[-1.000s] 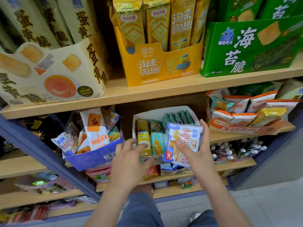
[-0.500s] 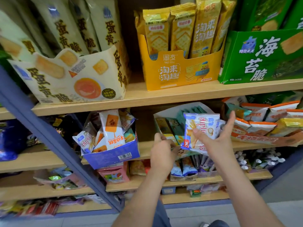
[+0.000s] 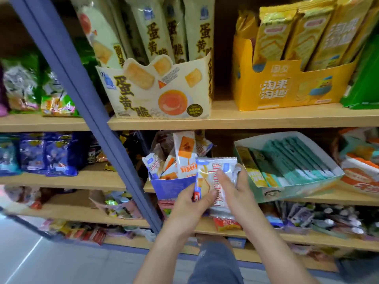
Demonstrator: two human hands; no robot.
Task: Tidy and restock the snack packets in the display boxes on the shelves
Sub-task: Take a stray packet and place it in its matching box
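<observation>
A white and blue snack packet (image 3: 213,175) with red lettering is held by both hands in front of the blue display box (image 3: 172,188) on the middle shelf. My left hand (image 3: 189,203) pinches its lower left corner. My right hand (image 3: 233,189) grips its right side, fingers across the front. The blue box holds several similar packets and an orange and white packet (image 3: 185,156) standing upright. To the right stands a tilted white box (image 3: 291,189) filled with teal and yellow packets.
A blue slanted shelf post (image 3: 82,95) crosses left of the blue box. Above it, on the upper shelf (image 3: 246,119), stand a cream box (image 3: 164,95) and a yellow box (image 3: 287,89) of tall packets. Lower shelves carry loose packets. Grey floor lies below.
The view swung left. My right hand carried the packet left from the white box to the blue box, and my left hand left the white box and took hold of the packet.
</observation>
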